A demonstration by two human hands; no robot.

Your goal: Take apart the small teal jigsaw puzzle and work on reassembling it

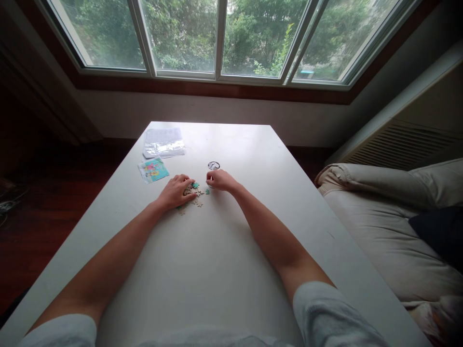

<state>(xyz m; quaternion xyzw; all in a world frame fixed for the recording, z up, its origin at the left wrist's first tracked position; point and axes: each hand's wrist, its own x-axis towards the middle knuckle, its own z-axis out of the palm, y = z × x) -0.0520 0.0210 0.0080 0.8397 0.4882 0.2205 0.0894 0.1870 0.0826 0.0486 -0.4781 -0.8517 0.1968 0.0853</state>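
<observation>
A small heap of jigsaw puzzle pieces (195, 193), mostly pale side up with a few green ones, lies on the white table (202, 260). My left hand (174, 193) rests at the heap's left side, thumb and fingers apart, covering some pieces. Just right of the heap, my right hand (222, 180) has its fingertips curled together in a pinch; whatever is between them is hidden. One green puzzle piece (207, 192) lies between the two hands. Beyond my right hand is a small round object with a dark rim (213, 165).
A colourful picture card (153, 169) lies left of the heap, with a clear plastic bag (164, 142) behind it. A window (220, 38) faces the table's far edge. To the right stands a light sofa (383, 221) with a dark cushion (439, 233).
</observation>
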